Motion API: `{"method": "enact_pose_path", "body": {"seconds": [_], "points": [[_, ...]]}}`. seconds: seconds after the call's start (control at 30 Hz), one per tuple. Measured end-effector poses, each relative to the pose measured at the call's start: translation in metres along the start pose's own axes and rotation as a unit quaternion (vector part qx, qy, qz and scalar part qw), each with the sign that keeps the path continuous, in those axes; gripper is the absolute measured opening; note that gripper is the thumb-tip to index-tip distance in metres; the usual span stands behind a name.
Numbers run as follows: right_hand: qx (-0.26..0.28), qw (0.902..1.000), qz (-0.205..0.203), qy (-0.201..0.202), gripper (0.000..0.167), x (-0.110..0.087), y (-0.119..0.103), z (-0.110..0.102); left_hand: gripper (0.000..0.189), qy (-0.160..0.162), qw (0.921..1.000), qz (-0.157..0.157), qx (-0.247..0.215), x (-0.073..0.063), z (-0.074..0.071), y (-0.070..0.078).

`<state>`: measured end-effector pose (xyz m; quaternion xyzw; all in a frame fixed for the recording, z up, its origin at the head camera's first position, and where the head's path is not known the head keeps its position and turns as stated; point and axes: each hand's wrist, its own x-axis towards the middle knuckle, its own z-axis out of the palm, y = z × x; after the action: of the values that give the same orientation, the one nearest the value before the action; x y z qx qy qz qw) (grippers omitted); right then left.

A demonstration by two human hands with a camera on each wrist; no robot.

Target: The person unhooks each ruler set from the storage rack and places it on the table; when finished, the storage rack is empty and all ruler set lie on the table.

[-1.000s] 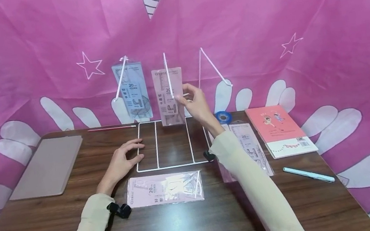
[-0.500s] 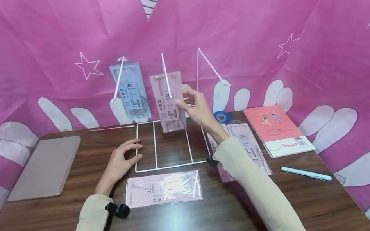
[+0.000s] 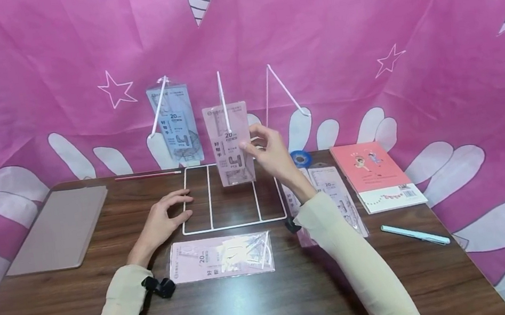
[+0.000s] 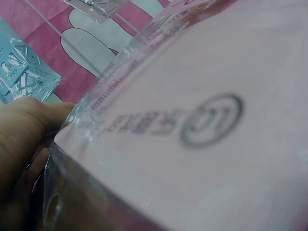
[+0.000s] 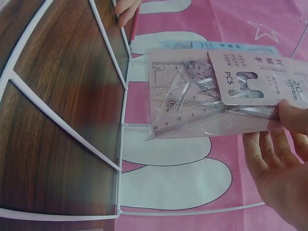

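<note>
My right hand [image 3: 273,154] pinches the right edge of a pink ruler-set pack [image 3: 230,150] between thumb and fingers. This pack hangs upright at the white wire rack's middle prong [image 3: 223,99]; whether its top loops over the prong I cannot tell. In the right wrist view, clear rulers [image 5: 192,103] show through its plastic. My left hand [image 3: 162,221] lies at the left side of the rack's base [image 3: 235,226], fingers loosely bent, tips by the wire. A blue ruler-set pack [image 3: 176,125] hangs on the left prong. Before the rack lies another pink pack [image 3: 220,258].
More pink packs [image 3: 335,194] lie under my right forearm, with a blue tape roll [image 3: 301,158] behind them. To the right are a red-and-white book [image 3: 376,172] and a light blue pen [image 3: 415,234]. A grey notebook [image 3: 59,227] and a red pencil [image 3: 148,175] lie left.
The right hand's pink pack has come lower and nearer along the middle prong, with its printed front showing larger. My left hand stays by the rack base. The head view has shifted slightly.
</note>
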<state>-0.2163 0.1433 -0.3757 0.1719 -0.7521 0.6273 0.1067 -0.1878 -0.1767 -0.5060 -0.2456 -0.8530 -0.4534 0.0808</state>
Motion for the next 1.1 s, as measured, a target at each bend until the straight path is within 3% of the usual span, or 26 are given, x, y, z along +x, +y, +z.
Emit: {"method": "enact_pose_path", "body": {"seconds": [0.43, 1.1], "points": [[0.007, 0.9995, -0.018, -0.025, 0.02, -0.019, -0.006, -0.006, 0.034, -0.001, 1.0, -0.004, 0.001, 0.001, 0.0, -0.001], [0.015, 0.9979, -0.005, -0.063, 0.02, -0.048, -0.019, -0.015, 0.033, -0.001, 0.9999, -0.012, 0.002, 0.001, 0.0, -0.001]]}}
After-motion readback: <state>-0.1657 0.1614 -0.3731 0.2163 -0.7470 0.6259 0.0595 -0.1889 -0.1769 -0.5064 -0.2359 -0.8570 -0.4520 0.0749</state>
